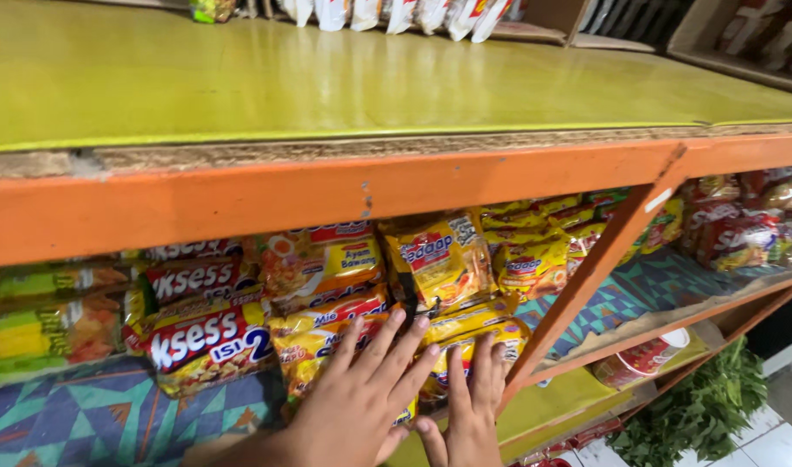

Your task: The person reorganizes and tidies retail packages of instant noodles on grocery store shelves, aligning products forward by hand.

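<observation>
Both hands are down at the front of the middle shelf. The left hand (pixel 354 406) lies flat with fingers spread wide on a stack of yellow noodle packets (pixel 327 342), palm pressing on the wrappers and gripping nothing. The right hand (pixel 471 406) sits just beside it, fingers straight and pointing up, open too, its fingertips resting on the yellow packets (pixel 478 333) at the right end of that stack. Those packets lie at the shelf's front edge, just left of the slanted orange brace (pixel 586 277).

Above them, a yellow packet with a red and white label (pixel 439 259) leans tilted. Left of it sits an orange-yellow packet (pixel 322 264) showing a bowl picture. Further left, red packets with big white lettering (pixel 207 342) are piled two or three high, and at the far left edge there are green and yellow packets (pixel 46 324). Behind the brace, more yellow packets (pixel 534 255) stack up toward the back, and dark red packets (pixel 742 225) fill the right bay.

The shelf liner (pixel 111 415) is a teal and blue geometric sheet. The orange shelf beam (pixel 327 195) runs across above, carrying a bare yellow-green board (pixel 327 78); white and red packets (pixel 396 13) stand at its back. Lower right, a red and white pouch (pixel 642 359) lies on a lower shelf, and leafy greens (pixel 699 415) sit on the tiled floor.
</observation>
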